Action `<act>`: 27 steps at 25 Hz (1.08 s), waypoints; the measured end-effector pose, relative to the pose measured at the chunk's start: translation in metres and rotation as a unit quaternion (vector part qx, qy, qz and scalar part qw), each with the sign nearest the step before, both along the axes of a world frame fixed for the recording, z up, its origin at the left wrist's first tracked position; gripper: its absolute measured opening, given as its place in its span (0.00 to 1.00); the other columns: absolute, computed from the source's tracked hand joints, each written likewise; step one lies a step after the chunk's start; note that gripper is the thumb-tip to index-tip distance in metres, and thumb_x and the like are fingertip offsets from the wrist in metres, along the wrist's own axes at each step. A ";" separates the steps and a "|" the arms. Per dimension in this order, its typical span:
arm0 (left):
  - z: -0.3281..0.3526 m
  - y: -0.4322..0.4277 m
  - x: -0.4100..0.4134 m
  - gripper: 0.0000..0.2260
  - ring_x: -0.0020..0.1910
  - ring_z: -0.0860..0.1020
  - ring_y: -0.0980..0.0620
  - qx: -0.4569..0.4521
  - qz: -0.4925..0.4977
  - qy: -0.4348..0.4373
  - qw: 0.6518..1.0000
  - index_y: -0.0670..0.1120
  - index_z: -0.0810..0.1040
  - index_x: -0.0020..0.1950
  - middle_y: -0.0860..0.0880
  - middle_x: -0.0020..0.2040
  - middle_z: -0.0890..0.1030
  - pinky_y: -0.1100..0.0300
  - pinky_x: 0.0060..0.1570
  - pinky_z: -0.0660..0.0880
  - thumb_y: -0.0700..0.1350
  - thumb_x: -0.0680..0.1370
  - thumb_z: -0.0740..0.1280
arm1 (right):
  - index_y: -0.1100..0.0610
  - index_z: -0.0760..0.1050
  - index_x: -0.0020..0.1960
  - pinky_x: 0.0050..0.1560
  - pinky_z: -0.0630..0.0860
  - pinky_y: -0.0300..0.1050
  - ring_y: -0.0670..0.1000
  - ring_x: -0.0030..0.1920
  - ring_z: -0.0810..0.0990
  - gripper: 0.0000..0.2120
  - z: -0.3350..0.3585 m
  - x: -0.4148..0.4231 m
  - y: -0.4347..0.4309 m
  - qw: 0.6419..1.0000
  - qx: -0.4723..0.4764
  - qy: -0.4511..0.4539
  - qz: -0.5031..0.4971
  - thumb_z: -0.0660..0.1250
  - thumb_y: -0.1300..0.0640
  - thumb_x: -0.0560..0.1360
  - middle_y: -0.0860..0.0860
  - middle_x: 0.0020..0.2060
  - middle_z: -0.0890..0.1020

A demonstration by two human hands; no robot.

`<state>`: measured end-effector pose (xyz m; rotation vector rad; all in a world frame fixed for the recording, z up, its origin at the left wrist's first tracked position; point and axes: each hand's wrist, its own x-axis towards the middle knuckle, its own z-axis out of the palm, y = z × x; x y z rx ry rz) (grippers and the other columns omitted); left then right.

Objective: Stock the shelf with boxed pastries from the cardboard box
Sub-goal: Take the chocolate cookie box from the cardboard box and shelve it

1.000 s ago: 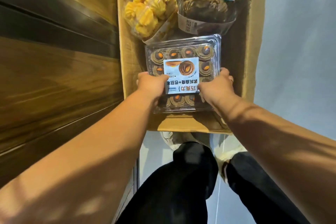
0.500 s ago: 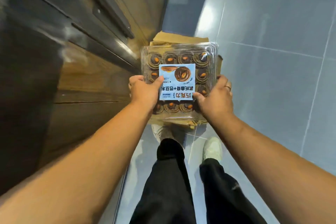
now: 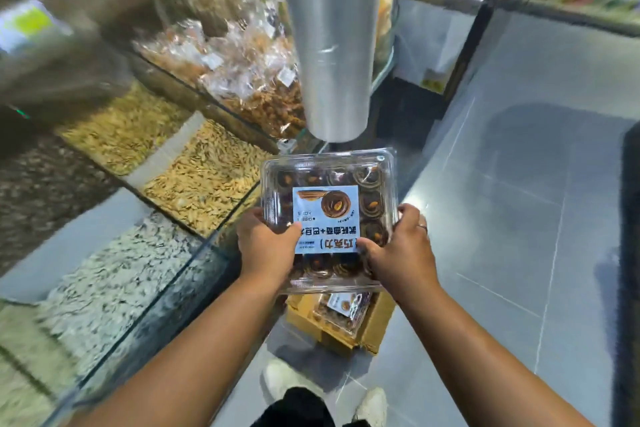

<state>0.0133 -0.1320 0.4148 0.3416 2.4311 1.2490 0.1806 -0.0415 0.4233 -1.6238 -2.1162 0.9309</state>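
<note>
While both hands carry it, the clear plastic clamshell box of chocolate pastries (image 3: 329, 218) hangs above the brown cardboard box (image 3: 341, 326).
Left hand (image 3: 268, 246) and right hand (image 3: 398, 250) clamp its near corners – the hanging roll of clear plastic bags (image 3: 330, 42) at twelve o'clock could snag it, and slick plastic may slip.

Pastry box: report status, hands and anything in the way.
Left hand and right hand grip the pastry box, clear of the cardboard box on the floor. Plastic bag roll hangs just ahead. Not shelved yet.
</note>
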 end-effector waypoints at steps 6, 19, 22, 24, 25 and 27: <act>0.086 -0.065 -0.052 0.32 0.62 0.73 0.40 0.045 0.068 0.084 0.993 0.39 0.67 0.68 0.41 0.64 0.70 0.45 0.64 0.72 0.48 0.70 0.76 | 0.57 0.65 0.63 0.57 0.75 0.55 0.60 0.59 0.76 0.33 0.087 -0.069 -0.047 0.993 0.051 0.061 0.088 0.79 0.51 0.66 0.57 0.59 0.74; 0.195 -0.329 -0.249 0.27 0.60 0.73 0.42 0.111 0.236 0.201 0.944 0.42 0.66 0.64 0.45 0.60 0.67 0.45 0.61 0.74 0.46 0.71 0.76 | 0.60 0.64 0.67 0.59 0.72 0.51 0.60 0.63 0.73 0.34 0.201 -0.309 -0.261 0.942 0.125 0.119 0.288 0.77 0.51 0.69 0.58 0.60 0.75; 0.214 -0.387 -0.290 0.28 0.61 0.72 0.44 0.110 0.283 0.210 0.929 0.43 0.66 0.65 0.44 0.62 0.70 0.47 0.63 0.73 0.47 0.71 0.76 | 0.60 0.66 0.67 0.63 0.66 0.50 0.60 0.64 0.70 0.34 0.220 -0.363 -0.310 0.925 0.180 0.106 0.317 0.77 0.48 0.68 0.58 0.60 0.76; 0.224 -0.422 -0.316 0.26 0.61 0.73 0.43 0.121 0.302 0.208 0.922 0.47 0.65 0.62 0.46 0.60 0.72 0.45 0.62 0.74 0.48 0.71 0.76 | 0.59 0.65 0.69 0.64 0.64 0.50 0.59 0.63 0.71 0.36 0.228 -0.397 -0.339 0.913 0.200 0.103 0.341 0.76 0.46 0.68 0.56 0.61 0.77; 0.230 -0.439 -0.327 0.26 0.61 0.73 0.43 0.119 0.310 0.215 0.918 0.47 0.65 0.62 0.47 0.59 0.72 0.45 0.62 0.73 0.48 0.71 0.76 | 0.58 0.64 0.70 0.65 0.65 0.51 0.59 0.63 0.71 0.37 0.233 -0.413 -0.353 0.907 0.199 0.106 0.355 0.76 0.46 0.68 0.56 0.62 0.77; 0.240 -0.464 -0.345 0.27 0.63 0.71 0.43 0.103 0.336 0.233 0.907 0.44 0.66 0.64 0.46 0.61 0.70 0.45 0.64 0.71 0.47 0.72 0.76 | 0.58 0.62 0.72 0.65 0.68 0.52 0.59 0.66 0.71 0.37 0.241 -0.440 -0.375 0.897 0.187 0.125 0.380 0.75 0.49 0.70 0.56 0.64 0.75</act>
